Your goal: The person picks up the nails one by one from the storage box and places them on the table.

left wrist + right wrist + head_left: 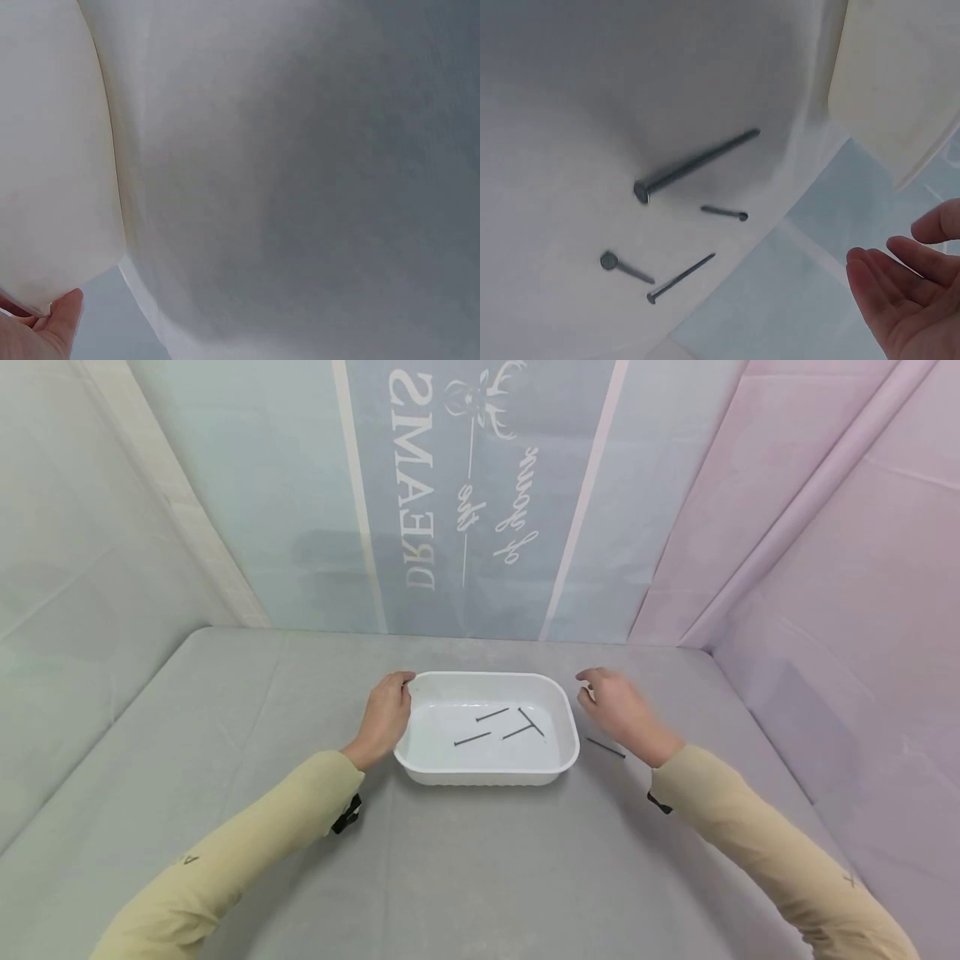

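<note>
A white rectangular plastic tray [480, 777] stands on the table, with several dark nails [472, 739] lying loose on its floor. My left hand [384, 714] grips the tray's rim at the far left corner; in the left wrist view the thumb [67, 311] lies along its edge. Off the tray's right side hovers my right hand [618, 710], fingers loosely bent and nothing between them. Under that wrist a nail [606, 747] lies on the table. Several loose nails show in the right wrist view, including a large one [697, 165]; the hand and arm hide most from the head view.
The table [465, 877] has a grey cloth cover. Behind it hangs a blue-grey cloth [300, 485] with printed lettering, and pale cloth walls [862, 610] close in both sides.
</note>
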A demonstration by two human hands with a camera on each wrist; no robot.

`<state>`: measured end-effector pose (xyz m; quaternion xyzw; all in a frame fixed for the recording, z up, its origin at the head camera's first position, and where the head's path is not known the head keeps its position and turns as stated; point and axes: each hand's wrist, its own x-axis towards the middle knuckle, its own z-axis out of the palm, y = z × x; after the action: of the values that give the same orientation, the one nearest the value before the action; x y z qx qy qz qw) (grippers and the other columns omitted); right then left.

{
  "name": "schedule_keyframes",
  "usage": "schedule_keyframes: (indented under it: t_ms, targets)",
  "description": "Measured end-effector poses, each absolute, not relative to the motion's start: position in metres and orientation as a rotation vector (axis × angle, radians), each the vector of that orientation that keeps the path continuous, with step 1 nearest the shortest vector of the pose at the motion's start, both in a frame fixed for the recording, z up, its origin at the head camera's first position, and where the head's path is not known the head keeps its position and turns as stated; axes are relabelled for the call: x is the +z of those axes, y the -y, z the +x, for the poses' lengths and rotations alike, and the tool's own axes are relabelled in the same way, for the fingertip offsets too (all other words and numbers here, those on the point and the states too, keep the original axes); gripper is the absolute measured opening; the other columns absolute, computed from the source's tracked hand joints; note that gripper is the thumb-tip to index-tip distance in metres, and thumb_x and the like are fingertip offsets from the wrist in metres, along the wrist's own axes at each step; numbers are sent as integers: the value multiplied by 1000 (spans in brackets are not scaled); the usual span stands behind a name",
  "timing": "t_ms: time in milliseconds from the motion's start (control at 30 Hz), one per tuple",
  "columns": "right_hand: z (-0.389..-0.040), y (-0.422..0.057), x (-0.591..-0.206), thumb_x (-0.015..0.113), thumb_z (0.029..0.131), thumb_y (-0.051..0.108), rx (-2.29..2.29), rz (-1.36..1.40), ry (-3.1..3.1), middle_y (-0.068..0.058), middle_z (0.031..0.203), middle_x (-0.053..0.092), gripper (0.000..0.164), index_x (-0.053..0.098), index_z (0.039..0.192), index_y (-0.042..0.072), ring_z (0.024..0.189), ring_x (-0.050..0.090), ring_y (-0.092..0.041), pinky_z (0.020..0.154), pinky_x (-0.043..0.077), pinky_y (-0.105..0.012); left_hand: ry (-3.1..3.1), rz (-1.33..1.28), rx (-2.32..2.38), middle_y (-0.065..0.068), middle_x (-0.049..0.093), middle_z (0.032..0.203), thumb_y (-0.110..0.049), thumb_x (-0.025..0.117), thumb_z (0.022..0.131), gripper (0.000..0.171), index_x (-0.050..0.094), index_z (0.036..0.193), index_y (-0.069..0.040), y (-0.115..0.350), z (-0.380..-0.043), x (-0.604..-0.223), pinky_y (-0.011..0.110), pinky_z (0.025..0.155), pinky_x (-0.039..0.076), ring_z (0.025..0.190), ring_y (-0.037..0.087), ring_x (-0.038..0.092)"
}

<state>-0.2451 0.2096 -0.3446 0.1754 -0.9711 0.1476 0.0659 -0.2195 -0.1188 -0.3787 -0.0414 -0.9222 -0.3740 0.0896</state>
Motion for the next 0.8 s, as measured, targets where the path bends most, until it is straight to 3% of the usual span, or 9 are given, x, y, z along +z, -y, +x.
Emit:
schedule_keyframes:
  t_ms: [433,800]
  targets:
    - [-225,-190,-356,47,90,9,572,532,2858,-20,115,56,29,55,115,-4,92,59,-28,71,53,-38,2742,-119,-1101,21,53,119,-3,34,96,32,48,124,6,119,-220,-379,37,90,46,110,30,51]
    - [-220,-183,-371,48,87,2,647,534,2727,-21,114,57,28,57,113,-6,89,61,-28,71,55,-33,2742,-131,-1103,20,53,119,-3,34,97,32,48,124,6,119,-219,-378,38,90,46,111,30,51]
